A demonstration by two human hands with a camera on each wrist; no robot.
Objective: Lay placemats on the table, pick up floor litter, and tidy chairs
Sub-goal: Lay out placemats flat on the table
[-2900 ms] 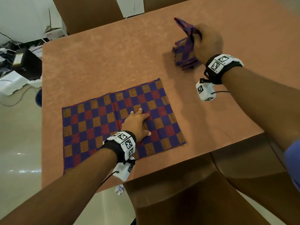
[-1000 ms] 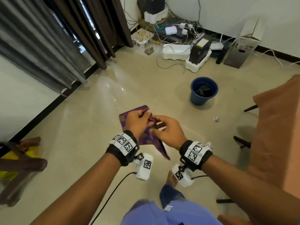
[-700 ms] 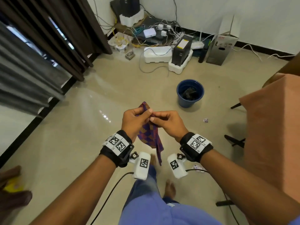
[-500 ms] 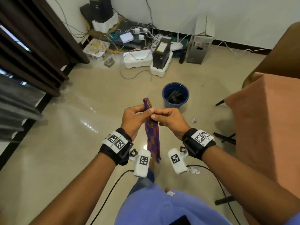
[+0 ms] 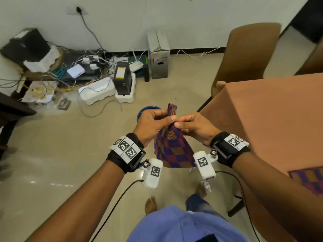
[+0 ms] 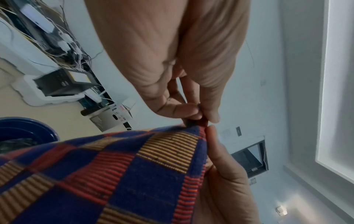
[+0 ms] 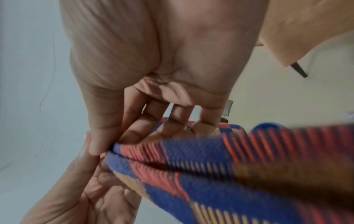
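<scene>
Placemat [image 5: 172,147], blue-red-orange checks, folded and hanging, top edge pinched between fingers [image 5: 172,118] of both hands.

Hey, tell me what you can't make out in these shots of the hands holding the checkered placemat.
- Blue bin: head view, mostly behind the left hand; contents unseen.
- Second placemat on the table: cut off by the right edge.
- Held placemat: right wrist view blurs it; still bunched, full shape unclear.
- Floor litter near the foot: too small to identify.
</scene>
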